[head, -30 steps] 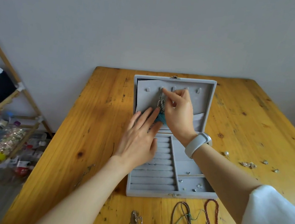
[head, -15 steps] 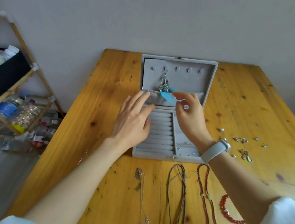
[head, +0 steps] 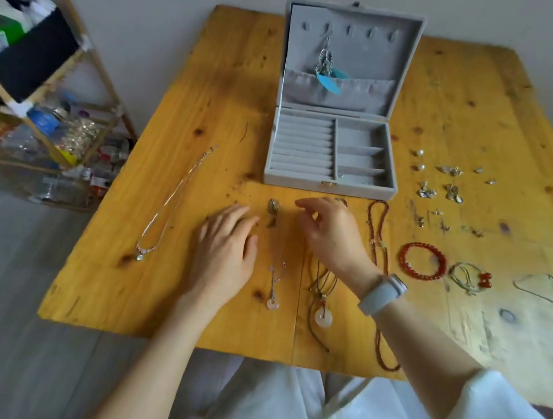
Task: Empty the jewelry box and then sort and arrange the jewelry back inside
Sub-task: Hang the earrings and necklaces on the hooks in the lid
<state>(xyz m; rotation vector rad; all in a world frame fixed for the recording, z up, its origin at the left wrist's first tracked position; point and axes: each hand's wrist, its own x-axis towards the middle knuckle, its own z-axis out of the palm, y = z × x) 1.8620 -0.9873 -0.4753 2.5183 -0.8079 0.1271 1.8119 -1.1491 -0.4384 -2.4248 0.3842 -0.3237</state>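
Grey velvet jewelry box (head: 335, 154) stands open at the table's far edge; your left hand (head: 225, 255) and right hand (head: 331, 232), relaxed and empty, flank the thin necklace (head: 275, 271). Lift by its clasp end.

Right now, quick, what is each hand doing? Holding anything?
Left hand: open, flat over the table, holding nothing.
Right hand: open, fingers loosely curled, holding nothing visible.

A jewelry box (head: 333, 153) stands open at the back of the bench (head: 190, 103) — necklaces (head: 173, 197) before it, what look like earrings (head: 443, 187) to its right, a shelf (head: 41, 79) left of the bench.
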